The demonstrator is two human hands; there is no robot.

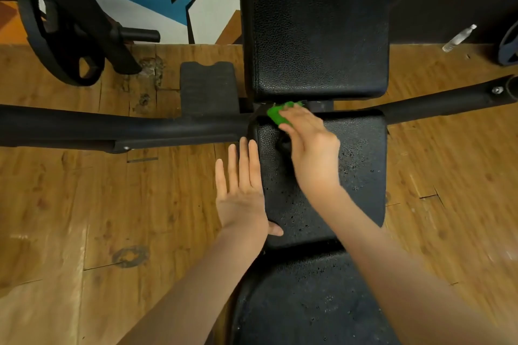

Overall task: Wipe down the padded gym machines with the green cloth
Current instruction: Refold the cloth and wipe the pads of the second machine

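progress: early, judged | right hand point(308, 145) pinching green cloth point(276, 115) at middle pad point(358, 165) far-left corner | left hand point(241, 190) spread flat beside pad | upper pad point(319, 36) beyond, near pad point(302, 302) still speckled

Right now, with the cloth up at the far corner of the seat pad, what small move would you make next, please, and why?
Probably draw the right hand and green cloth back across the seat pad: the cloth sits at its far left corner, and the pad's nearer surface looks speckled. The left hand lies flat on its left edge.
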